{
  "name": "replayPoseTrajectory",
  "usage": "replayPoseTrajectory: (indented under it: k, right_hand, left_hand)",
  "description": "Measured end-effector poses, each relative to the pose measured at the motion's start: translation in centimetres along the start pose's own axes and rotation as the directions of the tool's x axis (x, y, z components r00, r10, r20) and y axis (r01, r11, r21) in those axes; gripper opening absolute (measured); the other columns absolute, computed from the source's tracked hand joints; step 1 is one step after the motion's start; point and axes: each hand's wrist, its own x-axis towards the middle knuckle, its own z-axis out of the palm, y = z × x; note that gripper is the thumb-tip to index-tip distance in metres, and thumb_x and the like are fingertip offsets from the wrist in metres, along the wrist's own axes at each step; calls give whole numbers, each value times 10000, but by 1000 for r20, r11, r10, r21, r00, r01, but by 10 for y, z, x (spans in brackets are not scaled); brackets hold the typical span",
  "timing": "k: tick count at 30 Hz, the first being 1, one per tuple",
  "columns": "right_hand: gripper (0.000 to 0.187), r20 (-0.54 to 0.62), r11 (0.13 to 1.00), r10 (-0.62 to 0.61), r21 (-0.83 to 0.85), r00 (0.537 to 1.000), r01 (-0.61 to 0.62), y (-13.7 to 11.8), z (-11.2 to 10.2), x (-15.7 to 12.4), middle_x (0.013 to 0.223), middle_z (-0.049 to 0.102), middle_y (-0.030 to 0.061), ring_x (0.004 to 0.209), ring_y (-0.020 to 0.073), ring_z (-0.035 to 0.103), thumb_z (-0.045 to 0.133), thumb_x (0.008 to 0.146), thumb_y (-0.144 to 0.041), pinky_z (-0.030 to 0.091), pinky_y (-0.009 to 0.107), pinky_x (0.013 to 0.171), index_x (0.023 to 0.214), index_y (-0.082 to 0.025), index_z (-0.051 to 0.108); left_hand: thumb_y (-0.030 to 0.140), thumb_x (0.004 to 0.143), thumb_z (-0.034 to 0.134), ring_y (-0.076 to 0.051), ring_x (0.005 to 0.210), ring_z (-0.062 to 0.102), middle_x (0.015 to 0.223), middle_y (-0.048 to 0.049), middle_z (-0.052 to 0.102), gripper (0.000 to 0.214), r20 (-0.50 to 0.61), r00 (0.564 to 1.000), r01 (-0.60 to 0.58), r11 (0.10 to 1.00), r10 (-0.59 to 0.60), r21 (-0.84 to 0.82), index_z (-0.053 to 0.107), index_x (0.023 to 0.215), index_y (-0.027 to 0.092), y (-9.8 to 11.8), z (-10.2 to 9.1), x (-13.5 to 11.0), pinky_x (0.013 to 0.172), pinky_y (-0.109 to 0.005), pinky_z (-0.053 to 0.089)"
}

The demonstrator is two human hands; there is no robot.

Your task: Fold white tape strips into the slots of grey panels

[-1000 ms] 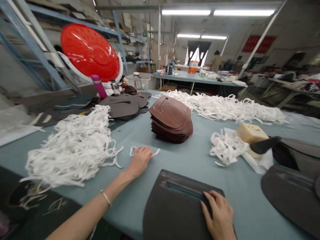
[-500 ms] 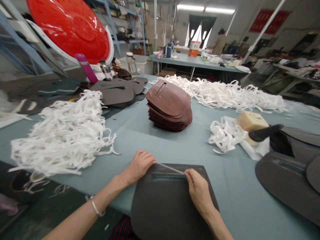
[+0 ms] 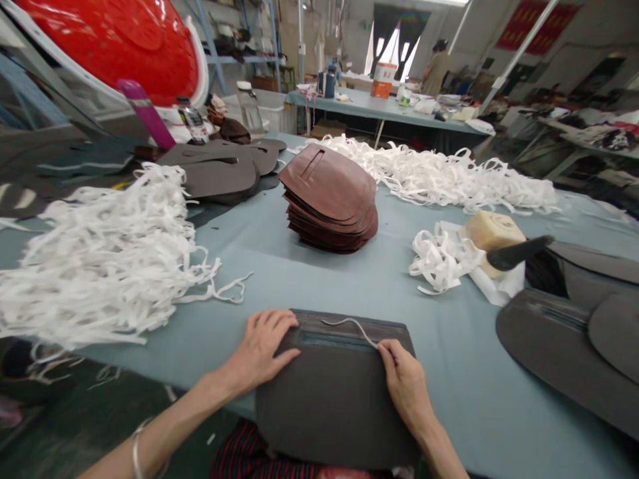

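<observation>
A dark grey leather-like panel (image 3: 334,399) with rounded lower corners lies before me, its lower part over the table's near edge. Near its top runs a long narrow slot (image 3: 339,340). My left hand (image 3: 267,342) rests on the panel's upper left corner, fingers spread and holding nothing. On the right side, my right hand (image 3: 403,372) pinches one end of a thin pale strip (image 3: 352,320). The strip's other end is loose and curves leftward above the slot. Beyond the panel stands a stack of brown leather-like pieces (image 3: 329,193), slotted at the top.
White ribbon strips are heaped at left (image 3: 114,259) and along the back (image 3: 439,173). To the right sit a small ribbon bunch (image 3: 442,259), a yellowish block (image 3: 492,233), a black-handled tool (image 3: 519,253) and dark panels (image 3: 554,339). A bottle (image 3: 249,110) stands behind.
My left hand has let go of the strip and opened flat on the panel's corner. The strip, taut before, now curls loosely from my right hand. The view has shifted slightly.
</observation>
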Motion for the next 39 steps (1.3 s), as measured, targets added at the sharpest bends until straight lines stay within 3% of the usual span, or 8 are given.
replayPoseTrajectory:
  k: [4,10,19,24,30,34,37,39]
  right_hand:
    - [248,75,987,-92,137,993,81,-30,0,0,784,641,15,712,148,605,345,950,-283,442,235,648,896,-221,579]
    - [217,56,960,-89,272,994,70,-56,-3,1,774,646,10,687,132,600,412,929,-293,436,221,641,861,-210,600]
    - [262,120,980,12,195,993,-35,-26,-6,-14,650,605,-8,598,141,581,403,934,-355,432,228,565,838,-222,607]
    - [262,199,973,-139,209,970,97,-28,-6,-15,853,632,37,802,170,601,449,924,-366,465,263,714,791,-236,634]
    - [468,-277,977,64,-178,959,-117,8,-7,-3,980,578,160,953,293,524,421,873,-571,430,443,842,945,-155,623]
    - [461,-261,946,144,-246,955,-210,27,-3,3,899,565,144,886,296,522,487,816,-594,438,437,764,924,-155,579]
    - [359,-246,965,251,-14,936,-262,28,-4,5,845,559,67,785,226,530,608,747,-517,444,373,716,883,-195,524]
    - [449,-228,920,358,254,906,-299,25,-8,5,803,546,16,689,172,517,658,708,-481,445,316,650,1003,-190,485]
  left_hand:
    - [273,837,540,-288,1219,421,1253,-99,541,367,-118,992,23,997,-33,-80,508,1200,232,24,0,23,1019,-492,269]
    - [327,935,391,-212,1017,554,1007,-51,646,264,89,963,-203,903,254,-380,587,1093,247,73,-2,39,1017,-413,281]
    - [369,952,308,-161,810,562,869,-31,627,367,226,974,112,882,-7,-458,646,981,231,23,-14,10,771,-277,421]
    - [438,884,465,-174,834,576,869,-28,631,300,128,979,197,903,-159,-382,669,840,222,11,-16,17,764,-283,435]
    - [490,779,586,-293,1042,525,1093,-146,555,557,-172,879,439,896,-444,-72,509,1179,111,-6,6,36,908,-435,406]
    - [444,658,705,-295,972,569,1021,-127,611,513,14,883,469,877,-470,-110,585,1050,135,-10,7,47,862,-415,436]
    - [417,643,709,-273,926,605,959,-92,656,387,144,890,454,813,-432,-366,642,925,161,-10,-1,50,858,-395,459]
    - [445,665,691,-261,906,629,985,-85,677,444,233,878,465,631,-418,-621,633,1001,160,-7,-7,47,834,-390,492]
